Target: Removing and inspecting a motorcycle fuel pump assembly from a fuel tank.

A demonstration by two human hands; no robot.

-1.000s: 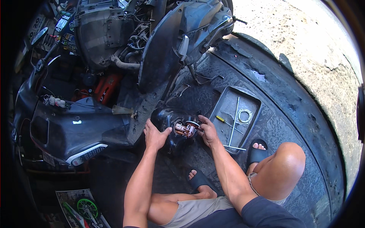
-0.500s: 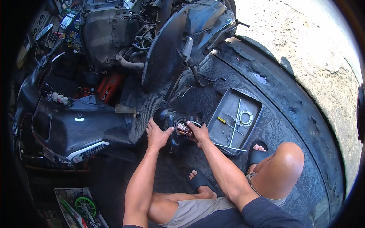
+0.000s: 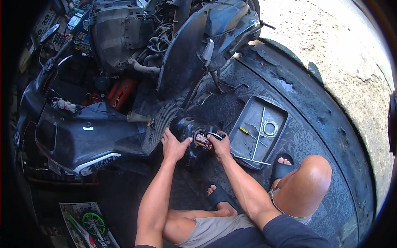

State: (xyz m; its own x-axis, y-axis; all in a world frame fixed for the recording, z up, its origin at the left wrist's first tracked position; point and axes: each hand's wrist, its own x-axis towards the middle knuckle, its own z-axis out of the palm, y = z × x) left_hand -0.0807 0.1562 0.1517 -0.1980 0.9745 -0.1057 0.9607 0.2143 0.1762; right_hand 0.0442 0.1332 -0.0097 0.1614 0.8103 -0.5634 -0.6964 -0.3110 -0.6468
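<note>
A black, rounded fuel tank (image 3: 182, 123) sits on the dark floor in front of me. My left hand (image 3: 174, 147) grips its left side, thumb reaching toward the round opening. Shut on a copper-coloured fuel pump (image 3: 203, 141) with a round flange is my right hand (image 3: 221, 144). The pump lies at the opening's right side, tilted; how far it sits inside cannot be made out. My right thumb rests near the flange, and the other fingers are partly hidden.
Right of the tank, a black tray (image 3: 276, 108) holds a metal ring (image 3: 270, 129), a yellow-handled screwdriver (image 3: 244, 130) and thin rods. A partly dismantled scooter (image 3: 182, 58) stands ahead. Black body panels (image 3: 91, 132) spread on the left. A pale sunlit strip (image 3: 331, 53) borders the floor.
The whole view has shifted slightly. Both hands keep the same holds on the tank and the pump; the right wrist looks a little turned.
</note>
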